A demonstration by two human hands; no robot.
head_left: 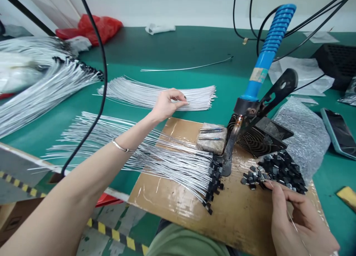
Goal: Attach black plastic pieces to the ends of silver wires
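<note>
Over the right part of a bundle of bare white wires (pixel 155 95), my left hand (pixel 171 102) has thumb and forefinger pinched; what lies between them is too small to name. My right hand (pixel 299 219) holds a thin wire (pixel 296 228), its fingertips at the edge of a pile of small black connectors (pixel 283 170). Between the hands, wires with black connectors on their right ends (pixel 178 163) lie across a brown board (pixel 233 211). A blue-handled tool (pixel 256 78) in a black metal holder stands behind the board's middle.
Bundled wires (pixel 63 78) and a red bag (pixel 91 28) are at the left. A black cable (pixel 102 56) hangs in front. To the right are a fan (pixel 253 137), bubble wrap (pixel 306 133), a phone (pixel 339 132) and a yellow sponge (pixel 347 197). One wire (pixel 189 67) lies farther back.
</note>
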